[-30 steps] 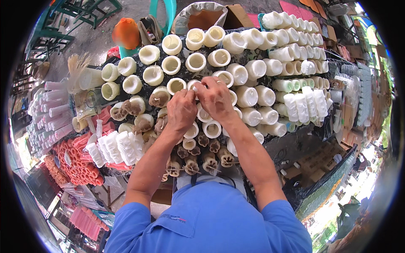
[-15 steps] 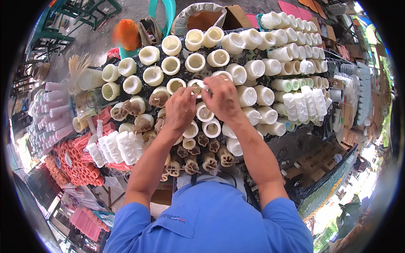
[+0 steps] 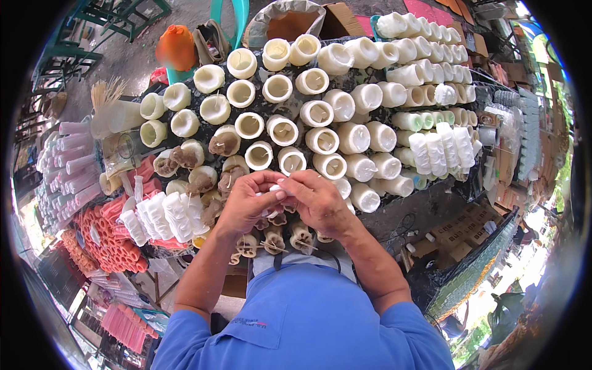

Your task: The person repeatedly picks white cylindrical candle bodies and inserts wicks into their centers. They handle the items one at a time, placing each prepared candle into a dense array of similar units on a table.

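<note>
left hand + right hand: fingertips meet, pinching a small white piece over the desk | piece likely light, waxy, brittle; pinch its sides gently | cream candles behind, touching in rows

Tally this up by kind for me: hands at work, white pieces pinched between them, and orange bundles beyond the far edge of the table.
Hands: 2, the left hand and the right hand
Small white piece, pinched between both hands: 1
Orange bundle: 1
Total: 4
</note>
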### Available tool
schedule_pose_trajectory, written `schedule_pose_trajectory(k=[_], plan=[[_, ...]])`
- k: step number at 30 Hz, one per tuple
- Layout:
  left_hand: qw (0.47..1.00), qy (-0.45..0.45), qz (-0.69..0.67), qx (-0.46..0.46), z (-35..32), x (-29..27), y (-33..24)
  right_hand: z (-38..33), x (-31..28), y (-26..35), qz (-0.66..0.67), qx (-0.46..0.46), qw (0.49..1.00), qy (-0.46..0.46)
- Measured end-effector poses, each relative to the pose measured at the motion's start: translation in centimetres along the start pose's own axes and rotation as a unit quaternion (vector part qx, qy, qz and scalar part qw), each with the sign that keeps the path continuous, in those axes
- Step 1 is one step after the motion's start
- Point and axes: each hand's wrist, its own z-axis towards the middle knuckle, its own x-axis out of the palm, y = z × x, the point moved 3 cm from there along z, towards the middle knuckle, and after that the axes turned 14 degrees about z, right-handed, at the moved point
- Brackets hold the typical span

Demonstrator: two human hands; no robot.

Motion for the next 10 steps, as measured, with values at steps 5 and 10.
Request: schedule_pose_trajectory(k=[5, 10], plan=[[1.0, 0.017, -0.01, 0.024, -1.1, -0.4, -1.7, 0.5, 0.3, 0.5, -0.048, -0.048, 0.996, 0.058], [0.999, 0.014, -0.016, 0.024, -0.8, -0.4, -1.6, 0.3, -0.5, -0.2, -0.003, -0.059, 0.998, 0.008]])
